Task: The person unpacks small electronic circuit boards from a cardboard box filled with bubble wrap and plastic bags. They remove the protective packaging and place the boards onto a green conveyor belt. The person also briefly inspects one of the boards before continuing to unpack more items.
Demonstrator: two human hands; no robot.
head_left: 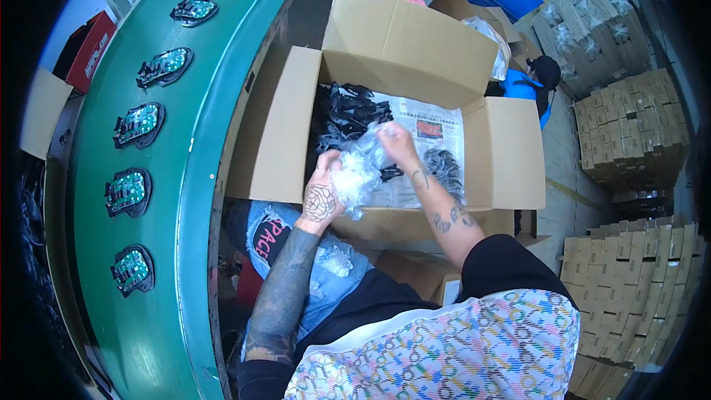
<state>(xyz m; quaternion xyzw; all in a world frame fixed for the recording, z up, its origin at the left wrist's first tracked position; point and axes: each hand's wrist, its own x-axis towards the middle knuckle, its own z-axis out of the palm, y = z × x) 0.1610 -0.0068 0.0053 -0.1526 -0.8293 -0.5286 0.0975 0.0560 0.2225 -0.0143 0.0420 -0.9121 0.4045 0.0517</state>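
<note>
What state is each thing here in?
Big cardboard box: open, flaps spread
Clear plastic: bunched, held
Left grip: closed around plastic
Right grip: pinching plastic
Newspaper: spread inside box
Black parts: heaped in box
Circuit boards: uncovered, lined along green belt
Brown cartons: stacked

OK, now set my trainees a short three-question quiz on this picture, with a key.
1. True or false: the long green conveyor belt lies to the left of the open brown cardboard box.
2. What lies inside that box? (a) red cloth, (b) printed newspaper, (c) green foam.
3. What are the bare left hand and the bare right hand holding?

Key: 1. True. 2. b. 3. Crumpled clear plastic.
</note>
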